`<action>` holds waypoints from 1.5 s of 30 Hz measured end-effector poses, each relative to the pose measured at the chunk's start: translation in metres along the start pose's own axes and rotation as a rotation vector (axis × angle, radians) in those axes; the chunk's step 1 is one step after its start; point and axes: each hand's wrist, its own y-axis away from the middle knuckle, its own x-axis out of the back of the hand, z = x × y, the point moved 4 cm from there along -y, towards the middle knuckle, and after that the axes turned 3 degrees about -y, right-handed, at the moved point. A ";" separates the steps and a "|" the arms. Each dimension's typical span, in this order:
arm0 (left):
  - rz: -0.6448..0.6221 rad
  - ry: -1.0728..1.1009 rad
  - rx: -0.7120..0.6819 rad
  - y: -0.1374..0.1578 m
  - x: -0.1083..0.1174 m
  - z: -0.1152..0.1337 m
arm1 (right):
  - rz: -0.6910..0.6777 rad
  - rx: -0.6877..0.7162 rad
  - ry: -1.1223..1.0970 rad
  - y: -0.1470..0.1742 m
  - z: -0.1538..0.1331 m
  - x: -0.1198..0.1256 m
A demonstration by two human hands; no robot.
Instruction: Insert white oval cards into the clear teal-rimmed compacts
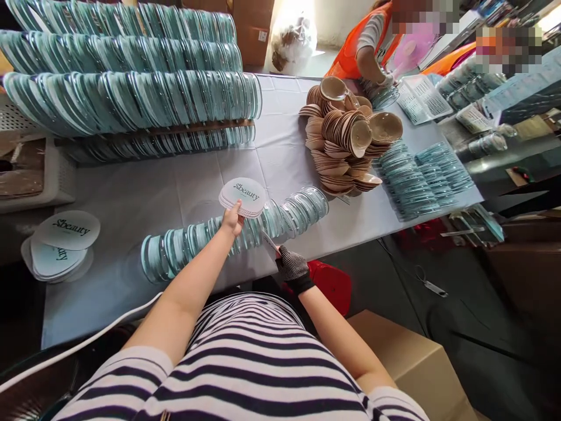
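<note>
My bare left hand (233, 221) grips a small stack of rounded white cards (242, 197) printed "beauty", its thumb on the top one. Below and beside it, a long row of clear, teal-tinted round packs (193, 241) leans across the table, with part of the row behind my left hand and wrist. A dark dotted glove covers my right hand (293, 266), which is closed at the table's front edge. Its fingers pinch one thin card (270, 241), seen nearly edge-on against the row.
More printed cards (65, 245) lie at the left. Long rows of teal packs (144, 99) fill the back left. Stacks of brown bowl-shaped pieces (337, 140) stand to the right, beside more packs (416, 181). A person in an orange vest (357, 47) works at the far end.
</note>
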 end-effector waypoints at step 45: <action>-0.043 -0.160 -0.072 0.044 0.017 -0.003 | 0.480 0.277 -0.431 -0.095 -0.047 0.064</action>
